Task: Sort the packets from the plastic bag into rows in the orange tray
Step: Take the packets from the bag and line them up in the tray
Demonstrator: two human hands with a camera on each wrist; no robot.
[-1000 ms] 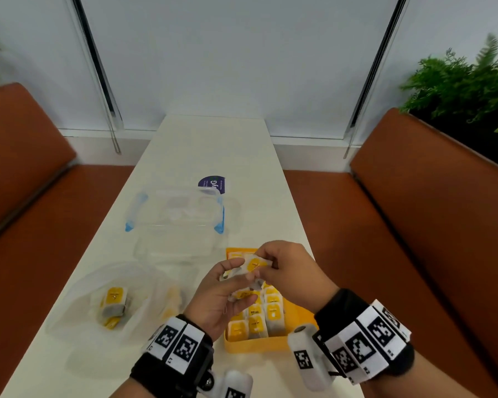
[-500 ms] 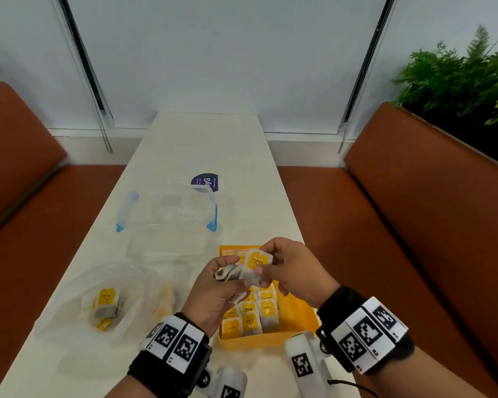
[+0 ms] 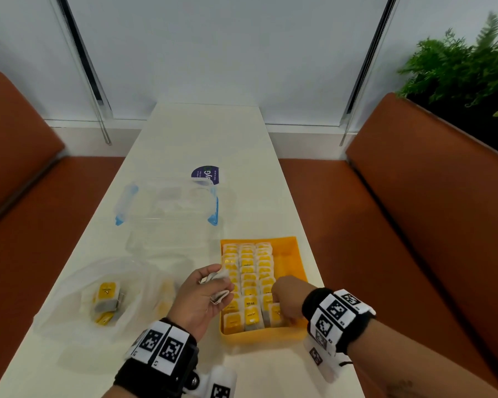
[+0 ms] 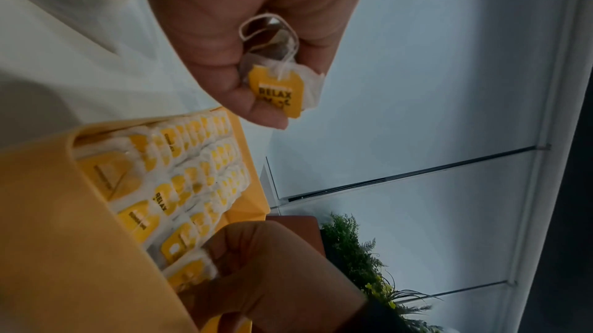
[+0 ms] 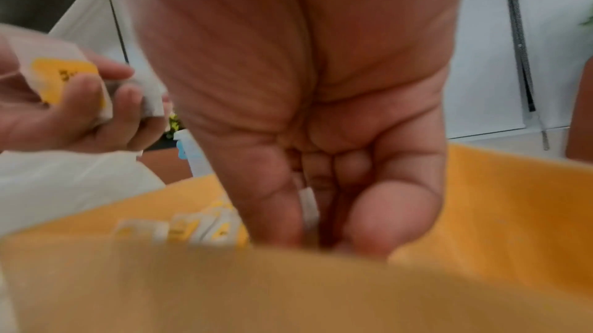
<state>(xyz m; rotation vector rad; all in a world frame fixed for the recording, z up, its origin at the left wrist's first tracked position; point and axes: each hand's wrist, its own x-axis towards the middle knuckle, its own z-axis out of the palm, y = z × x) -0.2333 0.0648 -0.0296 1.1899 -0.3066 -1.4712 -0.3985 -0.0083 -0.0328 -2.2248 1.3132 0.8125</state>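
Note:
The orange tray (image 3: pixel 289 265) lies on the white table and holds three rows of white packets with yellow labels (image 3: pixel 247 282). My right hand (image 3: pixel 277 309) is down in the tray's near end and pinches one packet (image 3: pixel 275 315) at the near end of the right row; thumb and finger close on it (image 5: pixel 308 201). My left hand (image 3: pixel 219 286) hovers just left of the tray and grips a small bunch of packets (image 4: pixel 276 92), one label reading RELAX. The clear plastic bag (image 3: pixel 69 317) lies at the left with several packets (image 3: pixel 106 300) inside.
A clear container with blue clips (image 3: pixel 167 205) stands behind the bag and tray, a purple sticker (image 3: pixel 206 175) beyond it. Brown benches (image 3: pixel 414 225) run along both sides of the narrow table. A strip along the tray's right side is bare.
My right hand has dropped from in front of the left hand into the tray's near right corner with one packet. The left hand has sunk a little, still gripping its packets.

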